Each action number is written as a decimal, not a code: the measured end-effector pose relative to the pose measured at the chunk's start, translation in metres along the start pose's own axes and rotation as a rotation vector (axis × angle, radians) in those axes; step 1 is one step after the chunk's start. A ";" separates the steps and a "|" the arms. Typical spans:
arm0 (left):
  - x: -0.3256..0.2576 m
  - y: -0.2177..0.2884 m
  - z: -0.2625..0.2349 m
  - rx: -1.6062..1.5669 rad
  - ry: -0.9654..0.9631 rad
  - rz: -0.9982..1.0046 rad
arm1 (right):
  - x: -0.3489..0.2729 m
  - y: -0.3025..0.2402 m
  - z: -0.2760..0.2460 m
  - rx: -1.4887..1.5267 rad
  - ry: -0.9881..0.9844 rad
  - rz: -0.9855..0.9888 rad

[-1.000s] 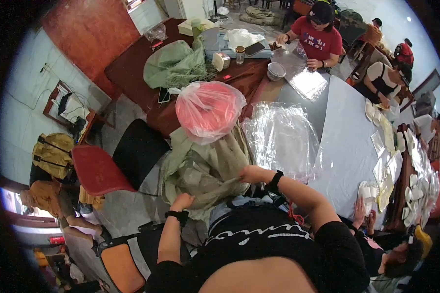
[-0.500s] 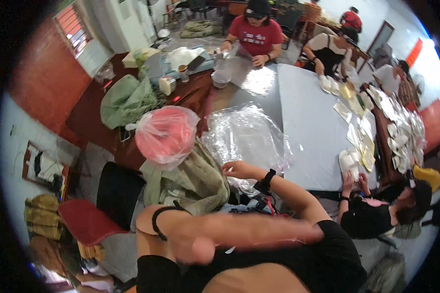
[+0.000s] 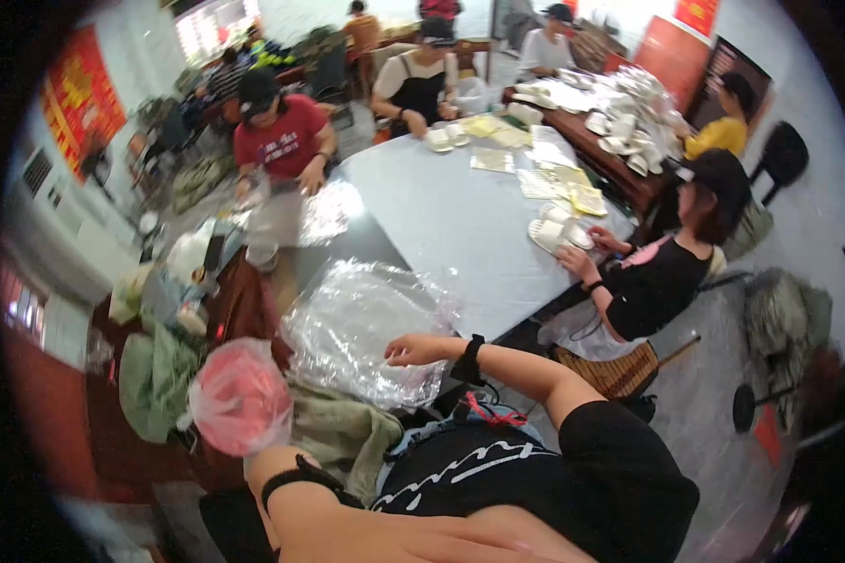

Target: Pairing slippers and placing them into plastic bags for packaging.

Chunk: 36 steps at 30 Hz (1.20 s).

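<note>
My left hand [image 3: 394, 537] is very close at the bottom edge, partly cut off, with fingers stretched flat toward the right across my body. A black band [image 3: 300, 472] circles that wrist, and I see nothing held there. My right hand [image 3: 418, 349] hovers at the near edge of a pile of clear plastic bags [image 3: 357, 305], its fingers loosely bent and slightly apart, with nothing visible in them. A black strapped device [image 3: 469, 360] is on the right wrist. Left of the bags sits a red bundle in a thin clear bag [image 3: 240, 398], beside an olive-green sack [image 3: 343, 436].
Across the table [image 3: 422, 225], a person in a red shirt [image 3: 277, 141] handles clear plastic. At the right, a person in a black top [image 3: 662, 281] holds white slippers [image 3: 556, 230] near yellow and white sheets [image 3: 554, 183]. A green sack [image 3: 155, 385] lies at the left.
The view has swung to the right, so the table and people appear farther left. My left hand has dropped toward the bottom edge. My right hand stays by the plastic bags.
</note>
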<state>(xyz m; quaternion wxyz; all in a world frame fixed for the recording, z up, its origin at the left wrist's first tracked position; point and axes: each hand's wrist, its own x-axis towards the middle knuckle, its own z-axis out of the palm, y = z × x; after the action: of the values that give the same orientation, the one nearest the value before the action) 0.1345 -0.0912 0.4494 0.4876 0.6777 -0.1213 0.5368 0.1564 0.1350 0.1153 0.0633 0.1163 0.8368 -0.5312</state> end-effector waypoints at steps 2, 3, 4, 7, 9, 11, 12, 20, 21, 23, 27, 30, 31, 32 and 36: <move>0.002 0.005 -0.002 0.020 0.004 -0.027 | -0.011 0.006 -0.007 0.012 0.070 0.034; 0.000 0.013 0.001 0.099 0.057 -0.046 | -0.010 0.004 -0.006 0.043 0.081 0.031; -0.004 0.016 -0.007 0.220 0.029 -0.005 | -0.019 0.012 -0.013 0.081 0.124 0.049; -0.010 0.025 0.019 0.658 0.371 0.155 | -0.032 0.027 -0.021 0.124 0.198 0.101; -0.015 0.015 -0.001 1.056 0.311 0.565 | -0.036 0.045 -0.024 0.150 0.228 0.130; -0.011 0.011 -0.006 1.140 0.282 0.650 | -0.042 0.071 -0.029 0.201 0.272 0.157; -0.011 0.008 -0.008 1.225 0.266 0.781 | -0.044 0.078 -0.033 0.200 0.269 0.160; -0.016 -0.012 -0.022 1.438 0.249 0.971 | -0.065 0.119 -0.049 0.522 0.609 0.447; -0.016 -0.018 -0.023 1.448 0.250 0.964 | -0.065 0.128 -0.048 0.543 0.684 0.510; -0.016 -0.027 -0.025 1.390 0.268 1.032 | -0.062 0.141 -0.044 0.486 0.680 0.571; -0.042 -0.033 -0.025 2.115 0.188 0.827 | -0.059 0.159 -0.043 0.210 0.642 0.656; -0.062 -0.048 -0.070 2.174 -0.050 1.018 | -0.054 0.172 -0.046 0.038 0.641 0.633; -0.067 -0.049 -0.078 2.205 -0.184 1.102 | -0.045 0.171 -0.043 0.033 0.633 0.614; -0.072 -0.057 -0.076 2.283 -0.192 0.557 | -0.050 0.177 -0.043 -0.007 0.620 0.657; -0.115 -0.121 -0.146 2.004 0.235 -0.614 | -0.052 0.184 -0.032 -0.026 0.591 0.697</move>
<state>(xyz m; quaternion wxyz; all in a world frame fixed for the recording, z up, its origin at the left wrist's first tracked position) 0.0831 0.0428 0.2806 -0.1716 0.7162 0.6024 0.3077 0.2558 0.2329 -0.0202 -0.0016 0.5368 0.7365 -0.4116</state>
